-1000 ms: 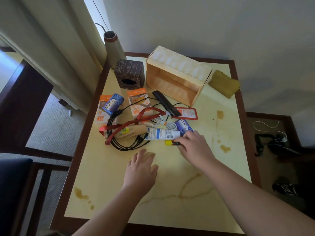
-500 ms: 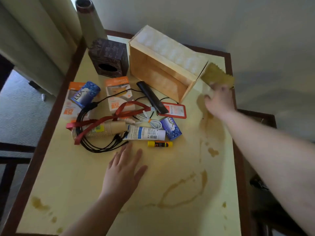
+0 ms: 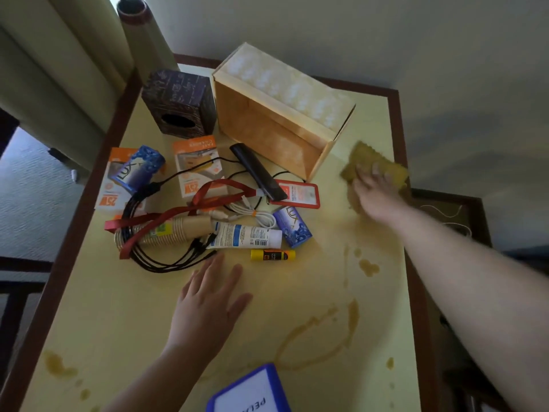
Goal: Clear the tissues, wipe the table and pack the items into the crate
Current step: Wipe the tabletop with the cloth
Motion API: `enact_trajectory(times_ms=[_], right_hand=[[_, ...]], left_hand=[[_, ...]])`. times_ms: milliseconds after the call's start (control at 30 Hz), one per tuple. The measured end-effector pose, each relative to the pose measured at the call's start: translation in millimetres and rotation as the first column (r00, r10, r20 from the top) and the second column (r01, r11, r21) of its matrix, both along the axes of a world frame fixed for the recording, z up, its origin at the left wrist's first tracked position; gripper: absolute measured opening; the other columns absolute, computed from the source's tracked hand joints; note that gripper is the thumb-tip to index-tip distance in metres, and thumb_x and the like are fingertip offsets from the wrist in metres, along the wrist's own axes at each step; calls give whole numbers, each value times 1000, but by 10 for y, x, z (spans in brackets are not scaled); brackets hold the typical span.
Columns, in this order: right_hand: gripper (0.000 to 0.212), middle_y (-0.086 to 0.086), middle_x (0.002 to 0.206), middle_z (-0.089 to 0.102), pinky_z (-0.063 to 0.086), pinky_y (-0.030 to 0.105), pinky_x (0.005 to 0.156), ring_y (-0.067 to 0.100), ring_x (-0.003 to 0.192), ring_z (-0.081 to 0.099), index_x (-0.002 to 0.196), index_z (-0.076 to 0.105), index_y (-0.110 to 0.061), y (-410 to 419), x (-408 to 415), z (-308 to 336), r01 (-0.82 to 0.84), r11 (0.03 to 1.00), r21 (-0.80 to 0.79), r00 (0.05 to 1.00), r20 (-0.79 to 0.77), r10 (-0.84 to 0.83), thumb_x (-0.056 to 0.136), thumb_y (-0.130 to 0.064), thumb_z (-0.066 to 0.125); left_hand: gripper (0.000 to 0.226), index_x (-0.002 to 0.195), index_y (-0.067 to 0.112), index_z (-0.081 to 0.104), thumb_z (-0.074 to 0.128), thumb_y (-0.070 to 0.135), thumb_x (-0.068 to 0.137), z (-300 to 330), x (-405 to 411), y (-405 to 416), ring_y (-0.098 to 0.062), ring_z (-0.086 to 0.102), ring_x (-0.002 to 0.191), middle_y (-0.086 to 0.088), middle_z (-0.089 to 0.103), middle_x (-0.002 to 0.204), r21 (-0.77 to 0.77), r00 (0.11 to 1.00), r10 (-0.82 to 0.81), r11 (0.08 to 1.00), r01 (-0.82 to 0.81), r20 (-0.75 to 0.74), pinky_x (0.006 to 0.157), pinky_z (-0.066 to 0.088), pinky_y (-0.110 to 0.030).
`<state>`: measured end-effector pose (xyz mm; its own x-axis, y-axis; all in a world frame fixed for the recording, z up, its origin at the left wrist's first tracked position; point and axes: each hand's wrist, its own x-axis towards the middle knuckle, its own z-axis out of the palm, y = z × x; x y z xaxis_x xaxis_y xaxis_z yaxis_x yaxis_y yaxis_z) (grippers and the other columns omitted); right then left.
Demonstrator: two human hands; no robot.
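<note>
Yellow tabletop (image 3: 124, 322) with dark wood edge, brown spill stains (image 3: 320, 331) across the near and right parts. Nearest: blue-framed white card (image 3: 252, 391) at the bottom edge. Left hand (image 3: 208, 301) rests flat on the tabletop, fingers (image 3: 214, 266) straight and slightly spread, holding nothing. Just beyond it: yellow glue stick (image 3: 272, 254), white tube (image 3: 246, 235), stacked paper cups (image 3: 175, 230), black cables (image 3: 166, 257), red lanyard (image 3: 178, 214), two blue Lux soaps (image 3: 292, 227), orange boxes (image 3: 197, 165), red card holder (image 3: 298, 194). Right hand (image 3: 375, 188) presses on yellow cloth (image 3: 371, 162) at the right edge, fingers spread over it. Farther: wooden crate (image 3: 276, 123) lying on its side, dark tissue box (image 3: 179, 105) left of it.
</note>
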<state>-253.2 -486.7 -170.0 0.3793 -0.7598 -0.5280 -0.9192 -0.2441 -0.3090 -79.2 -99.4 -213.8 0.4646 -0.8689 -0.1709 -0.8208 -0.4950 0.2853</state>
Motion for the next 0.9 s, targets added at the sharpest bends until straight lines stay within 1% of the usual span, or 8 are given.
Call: enact_trajectory(times_ms=[133, 267, 333, 400, 433, 600, 767, 900], right_hand=[[58, 6, 174, 3, 8, 54, 128, 33, 159, 1, 164, 23, -32, 858, -385, -84, -5, 998, -61, 998, 58, 9, 109, -47, 31], [56, -11, 172, -8, 14, 51, 128, 23, 160, -7, 162, 14, -46, 1924, -761, -18, -108, 994, -28, 994, -5, 107, 108, -53, 26], [50, -15, 171, 5, 24, 49, 125, 22, 160, 3, 159, 29, -47, 2161, -851, 49, -137, 989, -52, 990, 5, 137, 109, -50, 32], [43, -7, 168, 27, 30, 48, 120, 29, 154, 23, 150, 49, -41, 2048, -817, 46, -123, 978, -170, 991, 30, 130, 108, -42, 41], [43, -3, 168, 28, 30, 49, 120, 32, 153, 25, 150, 50, -37, 1926, -777, 16, -118, 969, -218, 992, 24, 126, 108, -40, 42], [62, 3, 172, -22, 0, 47, 129, 27, 159, -16, 165, -11, -27, 1603, -637, -251, -287, 949, -128, 952, -147, 268, 110, -45, 14], [64, 14, 170, -22, -4, 47, 129, 31, 157, -20, 163, -13, -11, 1500, -794, -335, -13, 943, -332, 992, -126, -30, 110, -38, 8], [58, 17, 173, -6, 3, 52, 129, 36, 159, -7, 165, 0, -10, 1598, -726, -389, 54, 951, -304, 995, -64, -77, 111, -26, 17]], left_hand=[[71, 150, 35, 52, 30, 74, 95, 80, -16, -20, -32, 38, 150, -7, 36, 166, 41, 997, 27, 999, -25, -69, 114, 40, -51], [64, 150, 35, 51, 44, 70, 97, 146, -35, -36, -31, 37, 149, -5, 32, 168, 46, 994, 43, 998, -39, -103, 115, 40, -50], [63, 153, 35, 47, 51, 65, 98, 190, -43, -51, -30, 32, 151, -3, 27, 170, 83, 989, 55, 996, -44, -137, 117, 36, -48], [63, 155, 37, 43, 50, 64, 99, 240, -50, -58, -29, 29, 151, -2, 22, 171, 101, 987, 60, 994, -46, -146, 118, 34, -46], [63, 156, 38, 41, 49, 64, 99, 251, -50, -63, -28, 28, 151, -1, 21, 171, 103, 988, 54, 994, -39, -145, 118, 33, -46], [63, 158, 42, 33, 42, 66, 101, 382, 45, -31, -22, 21, 155, 7, 11, 173, 166, 980, 24, 986, 10, -198, 121, 29, -43], [60, 157, 43, 36, 46, 62, 101, 606, 105, 364, -14, 32, 151, 13, 26, 168, 107, 946, 100, 992, -70, -309, 119, 36, -40], [59, 154, 47, 40, 46, 65, 98, 680, 186, 852, -16, 47, 141, 18, 30, 165, 121, 930, 174, 983, -142, -323, 114, 44, -43]])
